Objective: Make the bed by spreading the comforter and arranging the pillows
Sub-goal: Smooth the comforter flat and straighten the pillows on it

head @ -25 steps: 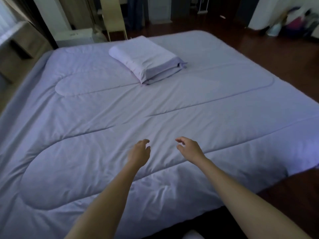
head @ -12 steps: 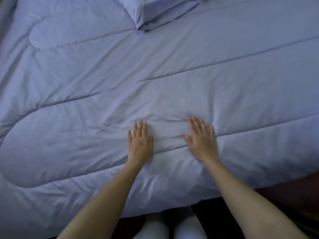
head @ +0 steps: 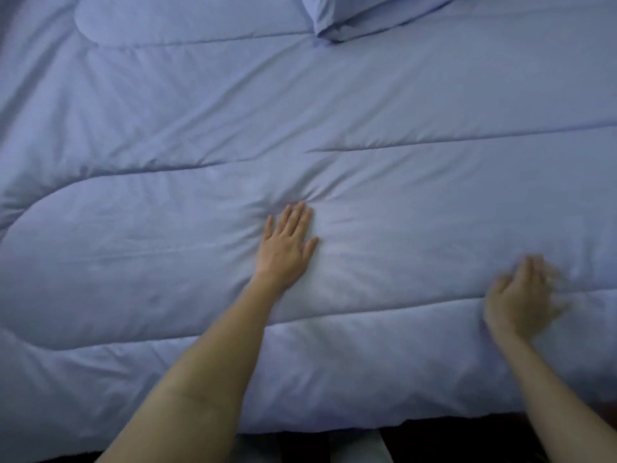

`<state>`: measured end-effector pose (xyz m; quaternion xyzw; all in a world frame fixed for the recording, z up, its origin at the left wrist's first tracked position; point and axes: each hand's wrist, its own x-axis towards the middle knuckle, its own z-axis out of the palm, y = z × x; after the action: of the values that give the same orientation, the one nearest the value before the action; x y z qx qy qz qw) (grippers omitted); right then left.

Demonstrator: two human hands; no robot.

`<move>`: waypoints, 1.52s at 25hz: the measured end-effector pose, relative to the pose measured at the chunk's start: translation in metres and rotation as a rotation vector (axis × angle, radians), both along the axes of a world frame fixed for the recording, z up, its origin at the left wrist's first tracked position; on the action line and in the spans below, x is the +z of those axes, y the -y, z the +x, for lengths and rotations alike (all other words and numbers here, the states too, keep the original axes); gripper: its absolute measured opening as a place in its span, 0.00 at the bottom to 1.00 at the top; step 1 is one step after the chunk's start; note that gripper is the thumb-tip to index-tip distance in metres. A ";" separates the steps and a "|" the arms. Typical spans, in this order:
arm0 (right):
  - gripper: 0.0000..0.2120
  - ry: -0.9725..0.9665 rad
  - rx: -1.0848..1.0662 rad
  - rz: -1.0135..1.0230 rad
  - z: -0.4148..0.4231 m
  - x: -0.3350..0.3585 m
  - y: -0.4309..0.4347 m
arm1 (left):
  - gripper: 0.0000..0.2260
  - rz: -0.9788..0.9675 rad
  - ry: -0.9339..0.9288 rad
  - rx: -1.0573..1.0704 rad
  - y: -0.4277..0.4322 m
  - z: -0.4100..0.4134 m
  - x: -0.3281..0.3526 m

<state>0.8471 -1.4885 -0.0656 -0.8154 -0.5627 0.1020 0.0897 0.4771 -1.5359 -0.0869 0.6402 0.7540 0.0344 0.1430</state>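
A strip of dark floor shows at 6 o'clock below the near edge of a pale blue quilted comforter, which lies spread out and fills the frame. At 4 o'clock the person's right hand rests on the comforter, smeared by motion blur; whether its fingers are flat or curled cannot be told. Near the centre, the left hand presses flat, fingers straight, with fabric puckering at its fingertips. At 12 o'clock a matching pale blue rectangular pillow lies on the comforter.
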 end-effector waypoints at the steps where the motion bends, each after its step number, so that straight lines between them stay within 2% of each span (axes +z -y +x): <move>1: 0.28 -0.028 0.122 0.050 -0.045 -0.002 -0.001 | 0.33 -0.011 -0.030 0.052 0.013 -0.037 -0.003; 4: 0.28 -0.193 0.453 0.129 -0.208 -0.009 0.010 | 0.34 -0.025 -0.077 0.307 0.068 -0.158 -0.004; 9: 0.29 -0.382 0.842 0.102 -0.450 -0.006 0.054 | 0.35 0.007 -0.166 0.623 0.180 -0.325 0.000; 12: 0.29 -0.345 1.141 0.067 -0.574 -0.009 0.104 | 0.32 -0.011 -0.176 0.759 0.213 -0.415 -0.005; 14: 0.28 -0.298 1.378 0.047 -0.640 -0.010 0.142 | 0.31 -0.020 -0.214 0.768 0.224 -0.473 -0.007; 17: 0.26 -0.117 1.709 0.052 -0.702 -0.018 0.180 | 0.31 0.082 -0.211 0.784 0.247 -0.533 -0.012; 19: 0.26 -0.001 1.699 0.063 -0.722 -0.024 0.169 | 0.33 0.153 -0.061 0.838 0.255 -0.548 -0.021; 23: 0.30 0.067 1.329 0.047 -0.690 -0.031 0.098 | 0.40 0.020 0.376 1.123 0.249 -0.566 -0.025; 27: 0.34 0.146 0.977 0.003 -0.571 -0.033 0.032 | 0.26 0.171 0.561 1.245 0.283 -0.565 -0.027; 29: 0.32 0.162 0.773 -0.005 -0.505 -0.033 0.019 | 0.25 0.152 0.661 1.337 0.317 -0.556 -0.032; 30: 0.31 0.165 0.657 -0.018 -0.482 -0.028 0.013 | 0.25 0.109 0.657 1.420 0.329 -0.549 -0.031; 32: 0.30 0.098 0.390 -0.095 -0.479 -0.017 0.015 | 0.22 0.051 0.441 1.609 0.342 -0.531 -0.023; 33: 0.30 0.031 0.321 -0.102 -0.497 -0.011 0.025 | 0.21 0.061 0.305 1.654 0.341 -0.517 -0.014; 34: 0.31 -0.041 0.347 -0.080 -0.522 -0.007 0.042 | 0.22 0.102 0.209 1.635 0.335 -0.501 -0.005; 36: 0.32 -0.136 0.663 -0.056 -0.578 -0.005 0.106 | 0.23 0.200 0.015 1.386 0.315 -0.457 0.004; 38: 0.29 -0.069 1.077 -0.062 -0.594 -0.009 0.188 | 0.23 0.270 -0.096 1.052 0.289 -0.397 0.006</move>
<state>0.2530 -1.6765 -0.0751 -0.4102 -0.8945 0.1768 0.0192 0.0803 -1.8248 -0.0813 0.1901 0.9671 0.1687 -0.0114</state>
